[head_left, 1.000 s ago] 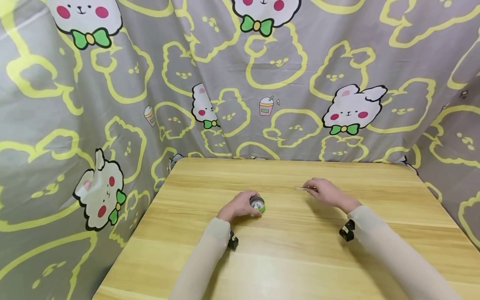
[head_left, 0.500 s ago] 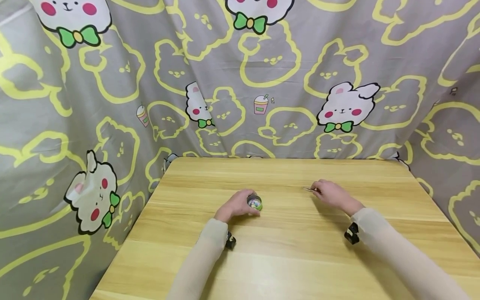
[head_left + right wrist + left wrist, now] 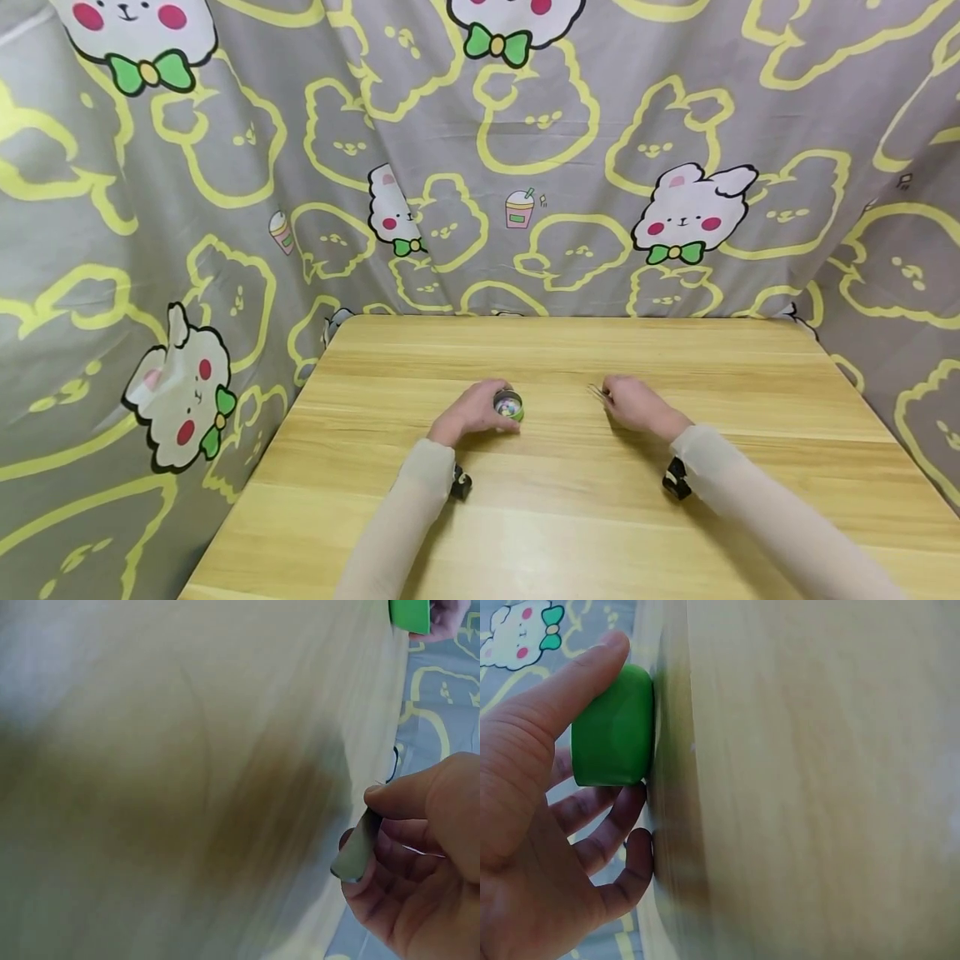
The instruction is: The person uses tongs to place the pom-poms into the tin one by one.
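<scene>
My left hand (image 3: 474,408) holds a small round green container (image 3: 612,739) at its side, thumb on one side and fingers on the other. The container stands upright on the wooden table. Tiny multicoloured bits show inside it from above, too small to make out. To the right, my right hand (image 3: 636,404) pinches silver tweezers (image 3: 355,851) between thumb and fingers. Their two thin prongs point left and away in the head view, a little apart at the tips. In the right wrist view the broad end of the tweezers sticks out past the fingertips.
The wooden table (image 3: 555,500) spreads under both hands. A grey curtain (image 3: 450,125) with yellow outlines and rabbit faces hangs behind it and along both sides. Each wrist carries a small black camera.
The right hand shifted slightly right, then back left and a little nearer, with the tweezers turning in its fingers. The left hand stays on the container. The head view swung slightly.
</scene>
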